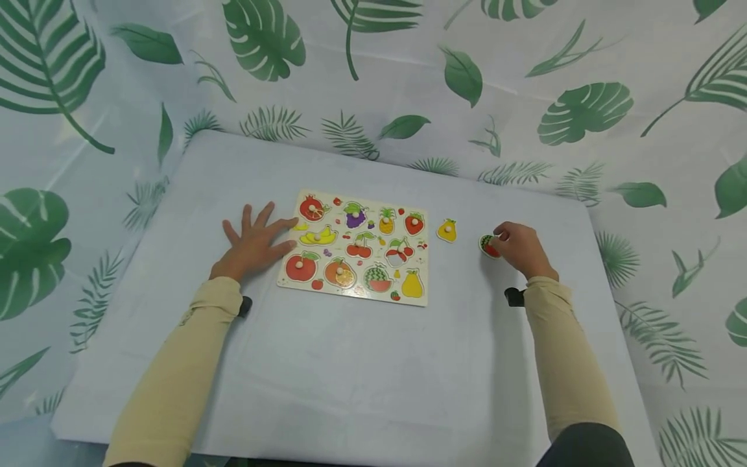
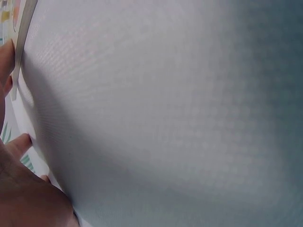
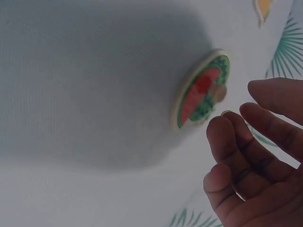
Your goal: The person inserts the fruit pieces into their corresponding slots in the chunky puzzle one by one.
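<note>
My left hand (image 1: pixel 252 246) lies with fingers spread at the left side of a wooden fruit puzzle board (image 1: pixel 350 295), thumb and forefinger resting on its edge. In the left wrist view, the fingers (image 2: pixel 6 59) meet the board's side (image 2: pixel 21 52). To the right, my right hand (image 1: pixel 521 248) hovers by a watermelon puzzle piece (image 1: pixel 487 246) lying flat. The right wrist view shows the loosely bent fingers (image 3: pixel 221 137) apart from the piece's small round knob (image 3: pixel 218 92). A pear piece (image 1: pixel 447 230) with a knob lies between board and right hand.
Knobbed fruit pieces such as the apple (image 1: pixel 301 266) and grapes (image 1: pixel 355 215) sit in the board. Its pear space (image 1: pixel 412 284) and watermelon space (image 1: pixel 378 279) show printed pictures without knobs. A white cloth covers the table (image 1: pixel 350 376); a leaf-patterned sheet (image 1: pixel 408 71) hangs behind.
</note>
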Demonstrator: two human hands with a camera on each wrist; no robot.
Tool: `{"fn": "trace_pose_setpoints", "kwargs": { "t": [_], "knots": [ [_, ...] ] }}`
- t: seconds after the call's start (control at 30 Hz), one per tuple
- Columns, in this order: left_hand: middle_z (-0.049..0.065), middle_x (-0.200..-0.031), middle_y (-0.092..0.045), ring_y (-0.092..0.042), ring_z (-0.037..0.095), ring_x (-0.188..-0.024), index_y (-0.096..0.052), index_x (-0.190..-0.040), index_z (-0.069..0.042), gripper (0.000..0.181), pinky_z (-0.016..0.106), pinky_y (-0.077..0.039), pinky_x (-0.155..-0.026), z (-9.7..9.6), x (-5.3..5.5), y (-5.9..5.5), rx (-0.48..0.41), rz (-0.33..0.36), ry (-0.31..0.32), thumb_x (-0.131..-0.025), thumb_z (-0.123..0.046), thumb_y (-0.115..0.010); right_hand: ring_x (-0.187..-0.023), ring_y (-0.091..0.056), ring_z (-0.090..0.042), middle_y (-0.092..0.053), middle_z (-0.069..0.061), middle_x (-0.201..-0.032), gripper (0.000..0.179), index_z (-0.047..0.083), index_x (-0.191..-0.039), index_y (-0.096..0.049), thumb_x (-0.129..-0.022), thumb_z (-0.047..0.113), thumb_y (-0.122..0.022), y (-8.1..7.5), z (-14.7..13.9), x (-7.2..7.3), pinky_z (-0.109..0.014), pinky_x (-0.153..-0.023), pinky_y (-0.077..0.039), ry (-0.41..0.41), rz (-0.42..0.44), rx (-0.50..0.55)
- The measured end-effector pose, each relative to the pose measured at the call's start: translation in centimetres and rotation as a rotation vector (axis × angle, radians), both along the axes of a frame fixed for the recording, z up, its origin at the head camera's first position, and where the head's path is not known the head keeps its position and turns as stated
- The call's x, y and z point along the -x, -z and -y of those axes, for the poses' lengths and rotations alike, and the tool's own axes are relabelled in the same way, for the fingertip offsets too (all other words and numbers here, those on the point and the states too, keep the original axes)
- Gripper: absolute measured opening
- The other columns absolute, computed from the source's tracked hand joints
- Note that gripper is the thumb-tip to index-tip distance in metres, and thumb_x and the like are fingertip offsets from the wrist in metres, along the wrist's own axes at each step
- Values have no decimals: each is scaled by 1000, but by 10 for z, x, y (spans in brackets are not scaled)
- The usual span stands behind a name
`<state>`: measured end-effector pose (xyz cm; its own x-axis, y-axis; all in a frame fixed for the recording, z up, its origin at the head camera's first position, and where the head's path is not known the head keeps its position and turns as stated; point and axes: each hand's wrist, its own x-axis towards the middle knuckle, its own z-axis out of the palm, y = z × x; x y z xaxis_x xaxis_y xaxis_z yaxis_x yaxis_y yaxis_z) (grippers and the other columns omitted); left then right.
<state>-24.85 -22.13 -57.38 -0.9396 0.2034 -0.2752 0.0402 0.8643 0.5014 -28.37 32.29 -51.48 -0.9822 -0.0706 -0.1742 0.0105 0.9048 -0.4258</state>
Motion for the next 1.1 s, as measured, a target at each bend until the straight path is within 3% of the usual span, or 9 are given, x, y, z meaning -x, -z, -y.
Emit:
{"fn": "trace_pose_setpoints", "kwargs": {
  "t": [0.2, 0.33, 0.7, 1.1],
  "knots": [
    [18, -179, 4, 25, 51, -156, -39, -168, -24, 66, 79, 22, -111, -1, 0, -1, -5, 0, -3, -109, -46, -58, -99, -63, -44, -68, -33, -114, 27, -14, -119, -67, -102, 7, -63, 11, 1, 3, -56, -85, -55, 43, 72, 9],
    [18, -179, 4, 26, 50, -156, -39, -168, -24, 66, 79, 23, -111, -1, 0, -2, -15, 6, -5, -109, -46, -58, -102, -64, -46, -68, -35, -117, 26, -15, -118, -67, -102, 6, -60, 16, 1, 5, -59, -88, -55, 58, 69, -16],
    [19, -179, 4, 26, 51, -156, -39, -168, -23, 66, 79, 23, -110, -1, 1, -1, -6, 16, -11, -109, -44, -58, -103, -64, -45, -67, -36, -118, 28, -16, -120, -65, -104, 6, -58, 16, 4, 7, -58, -91, -55, 71, 100, -24],
    [19, -179, 4, 26, 51, -156, -39, -168, -23, 66, 79, 23, -110, 0, 2, 2, -7, 2, -6, -109, -45, -58, -106, -63, -46, -66, -36, -120, 27, -16, -120, -65, -104, 5, -60, 14, 4, 2, -59, -91, -55, 61, 63, -19]
  ]
}}
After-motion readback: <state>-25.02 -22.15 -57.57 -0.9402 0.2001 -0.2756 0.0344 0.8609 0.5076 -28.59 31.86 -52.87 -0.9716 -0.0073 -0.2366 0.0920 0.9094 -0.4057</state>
